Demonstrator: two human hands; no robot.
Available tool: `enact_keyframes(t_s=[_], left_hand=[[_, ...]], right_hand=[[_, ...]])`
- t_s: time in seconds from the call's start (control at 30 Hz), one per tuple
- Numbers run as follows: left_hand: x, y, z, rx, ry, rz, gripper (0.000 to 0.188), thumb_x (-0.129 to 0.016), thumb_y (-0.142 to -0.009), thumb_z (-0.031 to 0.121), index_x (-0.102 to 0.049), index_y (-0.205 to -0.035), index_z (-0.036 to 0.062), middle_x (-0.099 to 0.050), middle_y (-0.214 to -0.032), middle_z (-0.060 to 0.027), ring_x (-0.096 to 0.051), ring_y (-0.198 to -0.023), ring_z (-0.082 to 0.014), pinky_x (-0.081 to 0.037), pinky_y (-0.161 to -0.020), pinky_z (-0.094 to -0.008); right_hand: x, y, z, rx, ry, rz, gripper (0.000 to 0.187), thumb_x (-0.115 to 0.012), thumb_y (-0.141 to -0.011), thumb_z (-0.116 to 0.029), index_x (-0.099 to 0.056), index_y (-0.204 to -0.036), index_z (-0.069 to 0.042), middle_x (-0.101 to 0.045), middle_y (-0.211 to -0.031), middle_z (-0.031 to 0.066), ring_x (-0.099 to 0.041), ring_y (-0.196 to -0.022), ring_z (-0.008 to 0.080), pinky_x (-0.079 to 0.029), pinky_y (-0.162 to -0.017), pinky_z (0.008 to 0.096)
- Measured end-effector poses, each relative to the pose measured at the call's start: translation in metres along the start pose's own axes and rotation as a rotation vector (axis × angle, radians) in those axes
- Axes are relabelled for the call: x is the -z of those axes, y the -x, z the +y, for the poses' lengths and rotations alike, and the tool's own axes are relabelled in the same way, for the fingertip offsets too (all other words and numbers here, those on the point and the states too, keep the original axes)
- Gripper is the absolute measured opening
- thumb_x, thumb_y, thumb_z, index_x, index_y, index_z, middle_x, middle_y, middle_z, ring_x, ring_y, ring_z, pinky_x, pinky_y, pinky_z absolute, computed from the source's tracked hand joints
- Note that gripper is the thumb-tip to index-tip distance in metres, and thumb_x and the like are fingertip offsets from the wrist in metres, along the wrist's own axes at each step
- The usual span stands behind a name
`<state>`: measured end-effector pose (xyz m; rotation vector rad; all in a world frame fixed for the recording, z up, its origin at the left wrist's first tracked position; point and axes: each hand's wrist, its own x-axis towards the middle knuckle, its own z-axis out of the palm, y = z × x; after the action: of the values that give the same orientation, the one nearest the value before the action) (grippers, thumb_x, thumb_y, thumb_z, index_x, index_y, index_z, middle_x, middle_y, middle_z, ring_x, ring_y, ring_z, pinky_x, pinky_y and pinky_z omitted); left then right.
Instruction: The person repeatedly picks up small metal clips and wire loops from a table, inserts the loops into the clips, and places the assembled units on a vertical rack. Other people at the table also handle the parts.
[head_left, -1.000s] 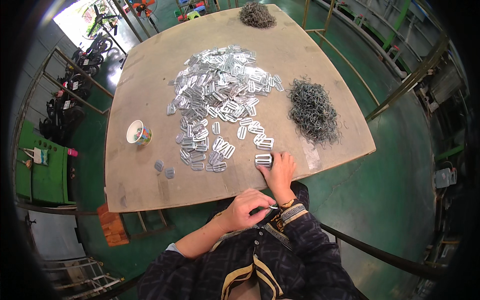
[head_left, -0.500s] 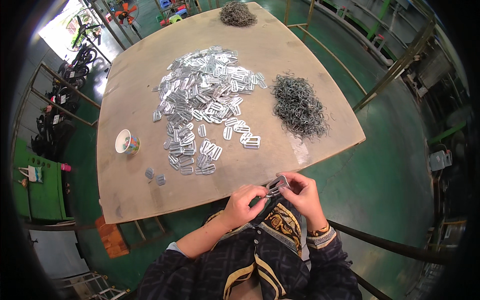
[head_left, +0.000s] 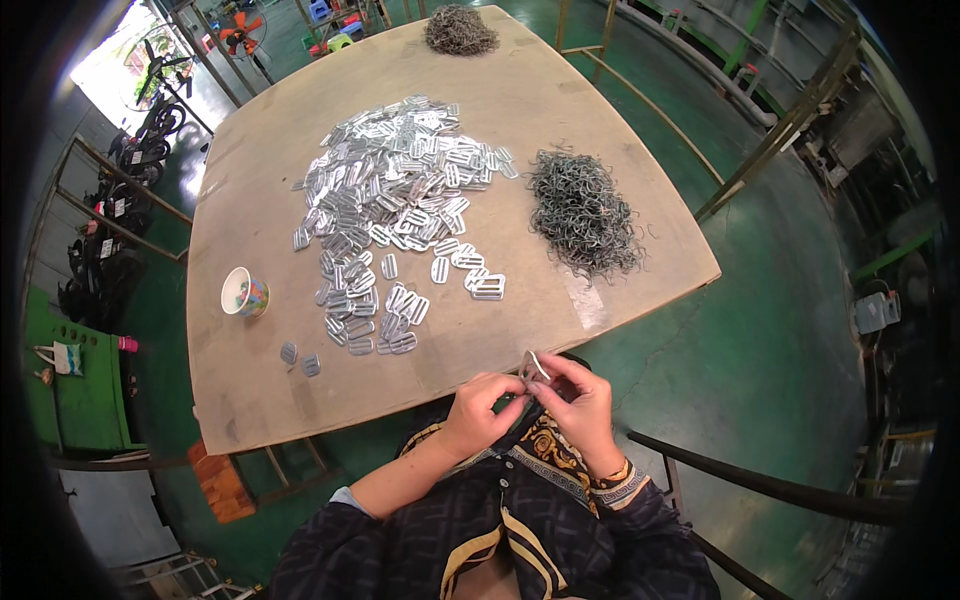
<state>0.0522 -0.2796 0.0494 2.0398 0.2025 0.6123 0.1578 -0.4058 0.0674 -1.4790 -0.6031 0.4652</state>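
Just off the near table edge, my right hand pinches a silvery metal slide buckle, tilted so that its frame shows nearly edge-on. My left hand is closed, thumb against fingers, at the buckle's near end. Whatever lies between the left fingertips is too small and covered to make out. A large heap of similar slide buckles covers the middle of the table, with several loose ones toward me. To its right lies a pile of thin, bent wire pieces.
The brown table has another wire pile at its far end. A paper cup stands at the left, near two small grey metal pieces. Metal rails run beside me. Motorbikes and a fan are farther off.
My right hand has turned the buckle from a flatter angle to nearly edge-on, and both hands have come closer together. The table scene has shifted slightly left in view.
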Motion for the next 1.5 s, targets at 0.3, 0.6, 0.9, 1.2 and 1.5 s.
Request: enact_keyframes(t_s=[0.3,0.6,0.9,1.2,1.5], left_hand=[[-0.001,-0.003,-0.001,0.042,0.024,-0.051,0.014,-0.073,-0.074,-0.001,-0.064,-0.085,0.0018,-0.07,-0.088,-0.0118,-0.067,-0.08,-0.0286,-0.051,-0.07,-0.0345],[0.023,-0.034,-0.027,0.051,0.229,-0.458,0.017,-0.071,-0.078,0.002,-0.067,-0.094,0.0021,-0.07,-0.096,-0.0123,-0.068,-0.09,-0.0243,-0.052,-0.078,-0.0352],[-0.066,-0.145,-0.119,-0.143,-0.645,-0.178,0.033,-0.052,-0.084,0.01,-0.059,-0.116,0.0015,-0.057,-0.105,-0.0158,-0.055,-0.097,-0.0347,-0.047,-0.084,-0.0429],[-0.058,-0.135,-0.125,-0.139,-0.734,-0.129,0.015,-0.053,-0.079,0.009,-0.061,-0.09,0.0007,-0.054,-0.099,-0.0119,-0.053,-0.098,-0.0295,-0.048,-0.081,-0.0395],[-0.068,-0.139,-0.128,-0.518,-0.726,0.179,0.018,-0.053,-0.082,0.011,-0.065,-0.091,0.0006,-0.057,-0.098,-0.0104,-0.053,-0.1,-0.0273,-0.046,-0.088,-0.0425]], right_hand=[[0.003,0.014,0.001,0.023,0.025,0.069,0.014,-0.068,-0.083,0.005,-0.069,-0.097,0.003,-0.07,-0.093,0.0101,-0.066,-0.081,0.0122,-0.053,-0.069,0.0232],[0.006,0.025,0.009,0.016,0.152,0.146,0.011,-0.068,-0.082,0.003,-0.068,-0.094,0.003,-0.071,-0.085,0.0105,-0.067,-0.075,0.0134,-0.052,-0.068,0.0256],[0.008,0.032,0.015,0.074,0.233,0.218,0.011,-0.065,-0.08,0.008,-0.067,-0.09,0.004,-0.07,-0.082,0.0125,-0.065,-0.071,0.0161,-0.052,-0.067,0.0283],[0.005,0.031,0.023,0.096,0.219,0.172,0.011,-0.064,-0.081,0.009,-0.065,-0.091,0.006,-0.069,-0.081,0.0119,-0.065,-0.072,0.015,-0.051,-0.067,0.0265],[0.003,0.033,0.023,0.105,0.226,0.149,0.011,-0.066,-0.08,0.008,-0.067,-0.09,0.005,-0.07,-0.081,0.0127,-0.066,-0.073,0.0158,-0.051,-0.068,0.0277]])
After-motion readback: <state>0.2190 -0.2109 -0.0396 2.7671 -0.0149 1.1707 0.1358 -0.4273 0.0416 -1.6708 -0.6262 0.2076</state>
